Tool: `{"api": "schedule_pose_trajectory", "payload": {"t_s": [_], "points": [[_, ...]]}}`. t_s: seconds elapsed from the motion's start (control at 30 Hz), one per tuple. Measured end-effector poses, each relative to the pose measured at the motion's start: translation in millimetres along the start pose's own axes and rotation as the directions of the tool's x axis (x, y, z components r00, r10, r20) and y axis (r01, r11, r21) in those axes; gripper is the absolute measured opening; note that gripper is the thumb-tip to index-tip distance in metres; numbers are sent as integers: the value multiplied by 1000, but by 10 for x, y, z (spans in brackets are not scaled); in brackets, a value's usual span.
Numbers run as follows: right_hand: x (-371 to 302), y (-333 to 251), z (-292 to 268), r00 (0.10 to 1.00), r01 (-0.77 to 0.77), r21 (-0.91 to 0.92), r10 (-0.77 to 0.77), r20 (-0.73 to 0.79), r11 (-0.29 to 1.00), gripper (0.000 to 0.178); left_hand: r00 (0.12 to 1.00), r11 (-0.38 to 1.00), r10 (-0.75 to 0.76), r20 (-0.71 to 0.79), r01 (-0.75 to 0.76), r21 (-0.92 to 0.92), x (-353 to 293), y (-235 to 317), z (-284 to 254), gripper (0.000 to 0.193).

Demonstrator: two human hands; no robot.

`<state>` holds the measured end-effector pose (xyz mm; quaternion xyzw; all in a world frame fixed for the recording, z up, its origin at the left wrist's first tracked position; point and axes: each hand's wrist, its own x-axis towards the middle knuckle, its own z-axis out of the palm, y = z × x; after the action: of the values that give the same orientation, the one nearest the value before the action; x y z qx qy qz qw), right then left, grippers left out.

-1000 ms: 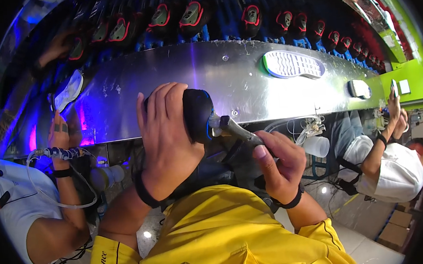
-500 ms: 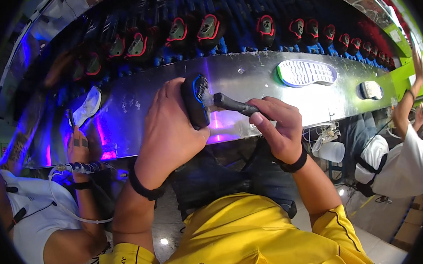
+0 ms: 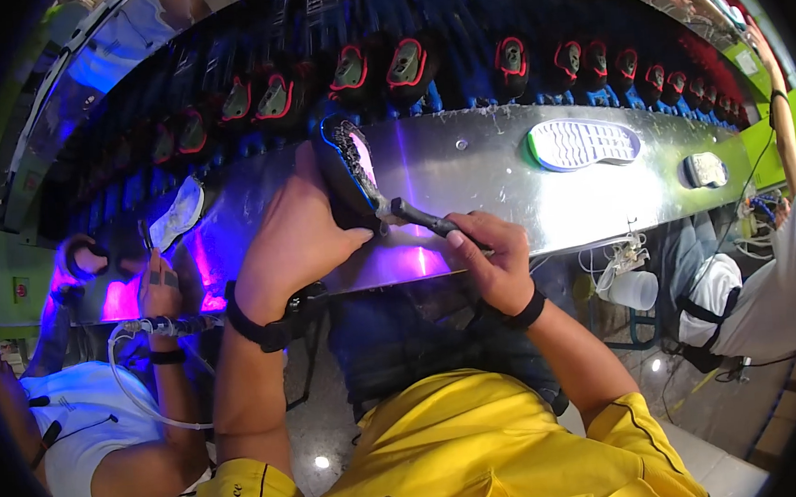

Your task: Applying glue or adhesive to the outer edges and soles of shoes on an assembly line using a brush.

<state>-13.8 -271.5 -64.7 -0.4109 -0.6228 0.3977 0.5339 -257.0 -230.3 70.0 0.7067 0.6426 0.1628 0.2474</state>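
My left hand (image 3: pixel 291 233) grips a black shoe upper (image 3: pixel 342 180) with a blue line round its bottom edge. Its underside is turned to the right, showing a dark rim and a pale pinkish middle. In my right hand (image 3: pixel 495 253) is a brush (image 3: pixel 428 217) with a dark handle, held between thumb and fingers. The brush's pale tip meets the lower end of the upper's underside. Both objects are held over the near part of the metal table (image 3: pixel 476 174).
A white shoe sole (image 3: pixel 585 144) with a green end lies right of my hands, and a smaller pale sole (image 3: pixel 704 170) farther right. Black shoes with red outlines (image 3: pixel 406 63) line the far side. At left a co-worker's hand (image 3: pixel 159 285) is beside a white sole (image 3: pixel 177 215).
The upper has turned and tilted, showing more of its underside, and has shifted left. My right hand has moved left and down, taking the brush from mid-edge to the lower end.
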Motion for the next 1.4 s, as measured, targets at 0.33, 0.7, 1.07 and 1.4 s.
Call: {"api": "schedule_pose_trajectory", "payload": {"t_s": [0.33,0.7,1.07,1.4], "points": [[-146,-273,-194,943,-331,84,332,8,940,23,993,872,62,-103,-104,-479,-303,-536,262,108],[-141,-672,-458,997,-63,-166,71,40,984,18,991,633,109,76,-11,-774,-739,-137,417,108],[-188,-837,-611,998,-28,-223,38,42,974,16,994,643,57,94,35,-765,-812,7,396,100],[-325,-905,-893,966,-106,-146,137,219,984,22,992,455,8,128,111,-883,-651,-20,348,92]]}}
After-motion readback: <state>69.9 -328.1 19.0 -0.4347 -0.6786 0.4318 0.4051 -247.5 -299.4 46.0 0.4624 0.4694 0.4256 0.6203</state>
